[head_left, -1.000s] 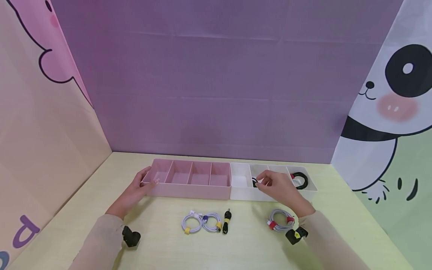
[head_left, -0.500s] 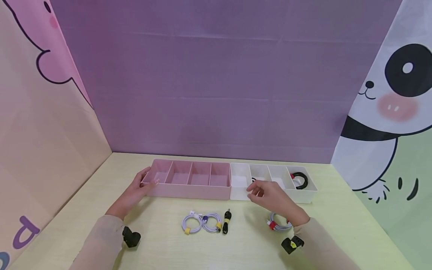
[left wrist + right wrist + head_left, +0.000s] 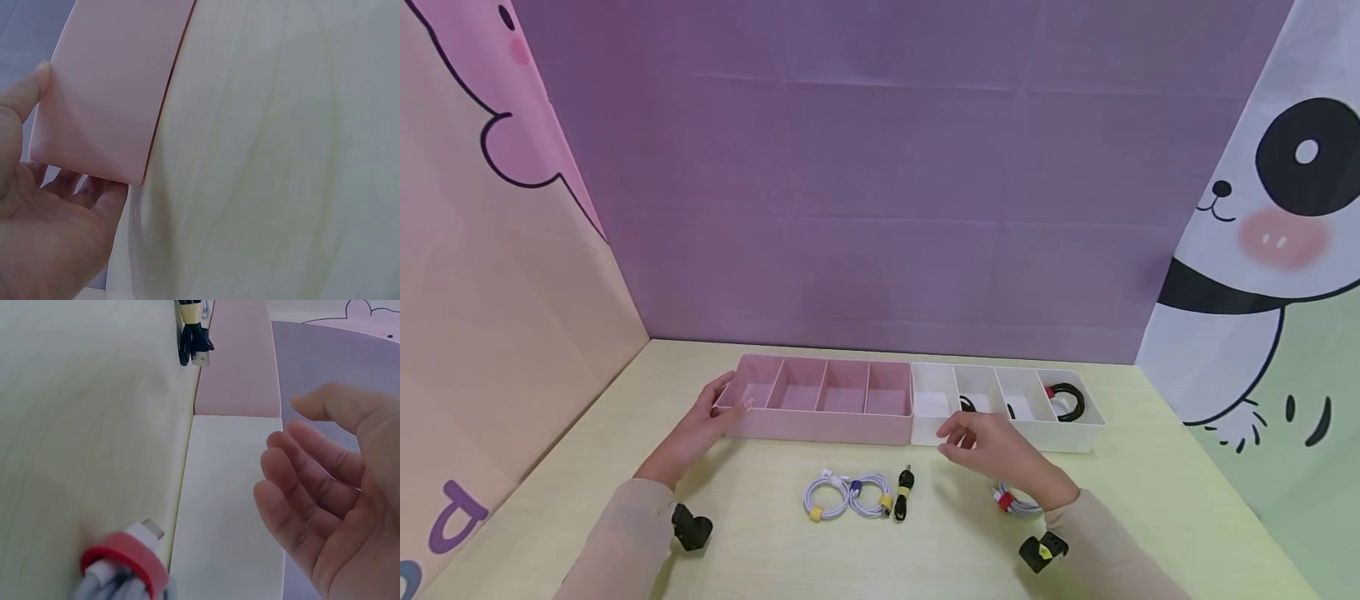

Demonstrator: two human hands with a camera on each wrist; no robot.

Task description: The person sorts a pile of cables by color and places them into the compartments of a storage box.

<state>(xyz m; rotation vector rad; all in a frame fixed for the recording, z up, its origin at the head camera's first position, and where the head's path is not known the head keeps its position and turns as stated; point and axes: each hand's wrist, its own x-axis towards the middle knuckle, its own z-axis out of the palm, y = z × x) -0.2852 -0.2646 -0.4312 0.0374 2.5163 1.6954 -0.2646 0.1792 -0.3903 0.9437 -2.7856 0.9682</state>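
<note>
If the purple wall (image 3: 887, 208) is taken as twelve o'clock, the left hand (image 3: 707, 414) lies at ten o'clock from the loose cables. It holds the pink box (image 3: 823, 427) by its left end: the thumb is on the front rim, and the other fingers bend around the end wall. I think this grip serves to keep the box steady.

The white box (image 3: 1067, 435) stands at three o'clock from the pink one, end against end, perhaps so that both make one straight row within easy reach.

The right hand (image 3: 1000, 450) is before the white box. Its fingers are softly bent and hold nothing, with a moderate gap to the thumb; whether they touch the wall, I cannot tell. At two o'clock from it, a black cable (image 3: 1080, 404) sits coiled in the last compartment. Dark pieces show at eleven (image 3: 967, 405) and one o'clock (image 3: 1011, 412), in the second and third compartments, too hidden to name.

On the table (image 3: 775, 558), two pale cables (image 3: 831, 516) lie side by side, and a short black cable (image 3: 906, 478) at three o'clock from them. Another pale cable with red ties (image 3: 1022, 507) is at five o'clock from the right hand, partly covered by the wrist. The ties probably keep each coil compact.
</note>
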